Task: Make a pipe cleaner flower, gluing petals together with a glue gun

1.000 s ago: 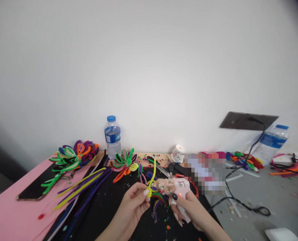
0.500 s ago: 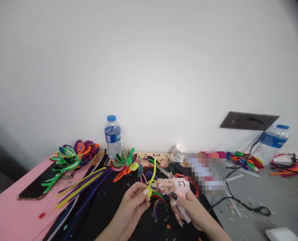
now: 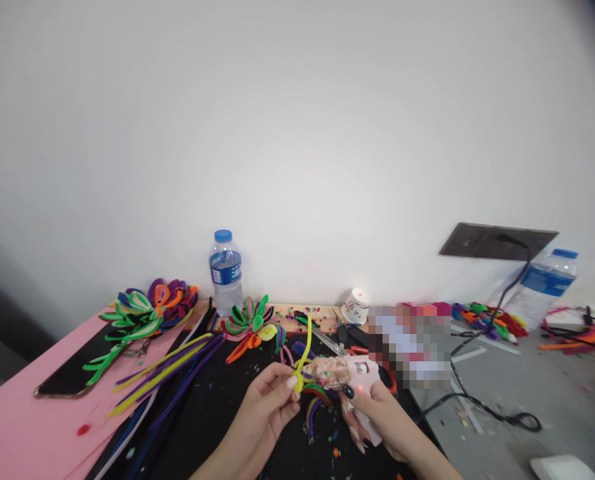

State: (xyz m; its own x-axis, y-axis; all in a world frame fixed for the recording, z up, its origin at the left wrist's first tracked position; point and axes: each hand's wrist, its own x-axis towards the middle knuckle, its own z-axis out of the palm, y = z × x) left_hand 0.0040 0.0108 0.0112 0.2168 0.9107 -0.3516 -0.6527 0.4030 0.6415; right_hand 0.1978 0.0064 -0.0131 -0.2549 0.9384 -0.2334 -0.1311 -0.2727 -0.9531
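Between its fingertips my left hand (image 3: 270, 403) pinches a yellow pipe cleaner (image 3: 306, 343), coiled at the bottom with one end sticking up. My right hand (image 3: 377, 413) is wrapped round the handle of a pale pink hot glue gun (image 3: 362, 370), its nozzle pointing left at the yellow coil. Whether the nozzle touches the coil, I cannot tell. A small red light glows on the gun's side. Just under the gun lie curved multicoloured pipe cleaner pieces (image 3: 313, 417) on the black mat (image 3: 212, 413). A pipe cleaner flower (image 3: 250, 323) lies behind my left hand.
Loose yellow and purple pipe cleaners (image 3: 165, 370), a phone (image 3: 67, 373) and a larger pipe cleaner flower (image 3: 147, 310) lie left. Water bottles (image 3: 226, 273) and a paper cup (image 3: 356, 308) stand by the wall. Scissors (image 3: 330, 341) lie behind the gun; a black cable (image 3: 477, 393) runs right.
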